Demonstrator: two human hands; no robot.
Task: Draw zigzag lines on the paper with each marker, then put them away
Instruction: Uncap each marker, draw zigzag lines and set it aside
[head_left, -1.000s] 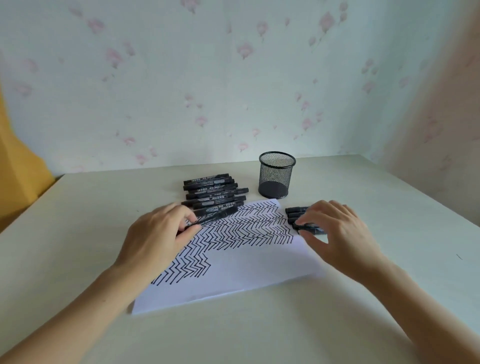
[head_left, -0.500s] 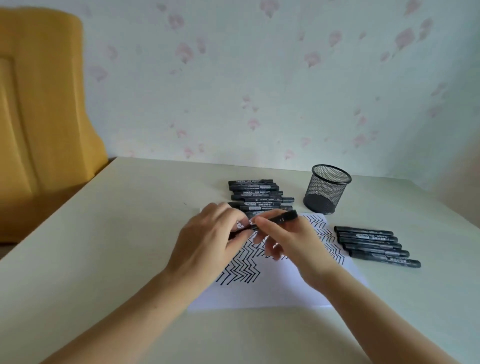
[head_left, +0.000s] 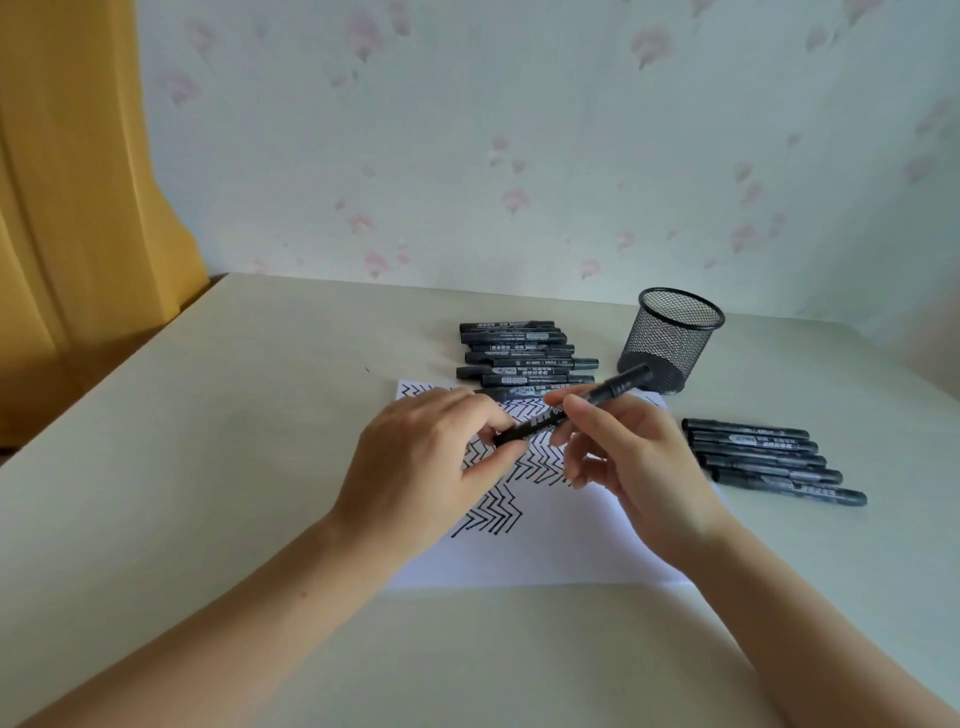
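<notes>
Pale table (head_left: 218, 467) against floral wallpaper (head_left: 519, 130), yellow upholstered chair (head_left: 78, 208) at its left edge

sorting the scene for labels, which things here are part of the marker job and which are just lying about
Job:
- held marker, in left hand and right hand
- paper
- far markers
- right markers
- mesh cup

Lying about:
- yellow chair
- table
</notes>
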